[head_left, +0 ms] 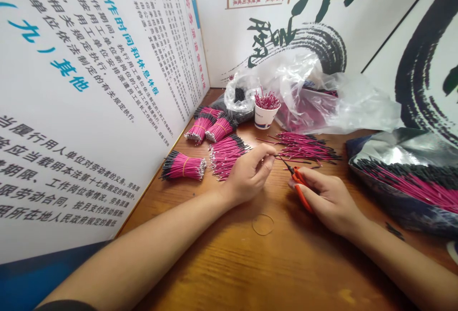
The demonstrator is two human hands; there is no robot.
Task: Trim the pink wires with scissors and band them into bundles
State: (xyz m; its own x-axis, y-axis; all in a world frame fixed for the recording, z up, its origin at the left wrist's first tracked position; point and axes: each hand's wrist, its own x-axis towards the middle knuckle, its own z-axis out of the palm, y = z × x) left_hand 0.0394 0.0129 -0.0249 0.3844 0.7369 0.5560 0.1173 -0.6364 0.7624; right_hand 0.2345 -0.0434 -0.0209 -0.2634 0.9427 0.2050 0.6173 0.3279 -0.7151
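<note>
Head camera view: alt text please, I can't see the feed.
Over a wooden table, the left hand pinches thin pink wires while the right hand holds orange-handled scissors. Rubber-banded bundles of pink wires lie nearby.

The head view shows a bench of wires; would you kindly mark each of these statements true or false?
The right hand holds orange scissors: true.
The left hand is empty: false, it pinches a wire.
The paper cup holds pink wires: true.
The loose rubber band lies inside the cup: false, it lies on the wooden table.
</note>
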